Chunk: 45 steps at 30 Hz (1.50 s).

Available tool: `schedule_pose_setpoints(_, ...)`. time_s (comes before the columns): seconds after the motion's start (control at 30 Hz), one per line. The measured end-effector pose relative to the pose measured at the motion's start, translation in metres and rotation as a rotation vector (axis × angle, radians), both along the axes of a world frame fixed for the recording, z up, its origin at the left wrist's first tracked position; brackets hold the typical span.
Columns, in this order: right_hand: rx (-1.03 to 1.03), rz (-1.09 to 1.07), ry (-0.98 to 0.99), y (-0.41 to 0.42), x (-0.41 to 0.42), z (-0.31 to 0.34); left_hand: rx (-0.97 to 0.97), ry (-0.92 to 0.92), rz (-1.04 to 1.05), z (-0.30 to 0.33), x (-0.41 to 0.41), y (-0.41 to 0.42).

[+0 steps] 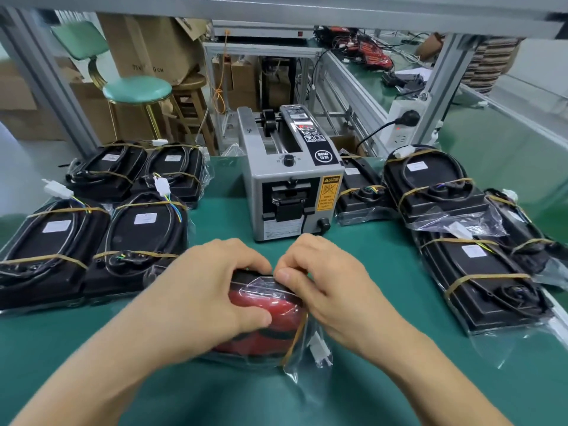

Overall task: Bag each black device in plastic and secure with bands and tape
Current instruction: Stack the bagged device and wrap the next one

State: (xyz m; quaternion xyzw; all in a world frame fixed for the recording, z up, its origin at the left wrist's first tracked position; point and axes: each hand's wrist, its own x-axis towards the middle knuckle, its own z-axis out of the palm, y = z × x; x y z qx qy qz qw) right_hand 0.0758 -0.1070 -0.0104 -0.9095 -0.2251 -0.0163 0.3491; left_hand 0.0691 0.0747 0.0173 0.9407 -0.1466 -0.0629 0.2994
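A green work mat (215, 229) covers a bench framed in aluminium posts, inside a workshop where cardboard boxes (144, 47) are stacked behind a green-cushioned stool (136, 89) and a wooden stool (190, 99). A grey automatic tape dispenser (289, 186) stands at the middle of the mat, its mouth facing the person, and a white power strip (402, 124) with a black plug hangs on the post to its right. A second green bench in the background carries more red and black parts.

Four bagged black devices (101, 229), each crossed by tan rubber bands, lie side by side in two rows on the left of the mat. Another group of banded devices (461, 235) in clear plastic lies on the right, some overlapping one another.

Directly in front of the dispenser, near the bench's front edge, the device being worked on (270, 321) rests on the mat, red face up, inside a clear plastic bag (307, 361) whose loose end trails toward the person. A tan band runs across its right side, and a white connector shows through the plastic there.

The left hand (212, 290) is curled over the device's left side, thumb on the red face and fingertips hooked over the far edge. The right hand (325, 281) grips the far right corner, its thumb and fingers pressed down on the folded plastic, where a strip of clear tape appears to lie. The two hands nearly meet at the top edge.
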Motion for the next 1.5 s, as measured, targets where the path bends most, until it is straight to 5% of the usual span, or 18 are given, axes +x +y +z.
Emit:
schedule_pose_setpoints(0.27, 0.286, 0.011, -0.225, -0.002, -0.026, -0.023, 0.028, -0.317, 0.104, -0.015, -0.018, -0.004)
schedule_pose_setpoints(0.47, 0.156, 0.100, -0.347, -0.009, -0.024, -0.032, -0.011, -0.442, 0.110, -0.021, -0.026, -0.005)
schedule_pose_setpoints(0.8, 0.118, 0.043, -0.218, 0.004, -0.016, -0.009, -0.010, -0.517, 0.137, -0.027, -0.027, -0.010)
schedule_pose_setpoints(0.93, -0.037, 0.032, -0.373, 0.011, -0.015, -0.001, 0.022, -0.481, 0.135, -0.026, -0.026, -0.005)
schedule_pose_setpoints(1.1, 0.256, 0.027, -0.007, 0.014, -0.018, -0.004, 0.018, -0.475, 0.167, -0.027, -0.027, -0.001)
schedule_pose_setpoints(1.37, -0.092, 0.012, -0.817, -0.002, -0.019, -0.055, -0.047, -0.352, 0.163, -0.023, -0.019, 0.002)
schedule_pose_setpoints(1.5, -0.112, 0.087, -0.768, -0.013, -0.023, -0.070, -0.017, -0.368, 0.121, -0.022, -0.014, 0.012)
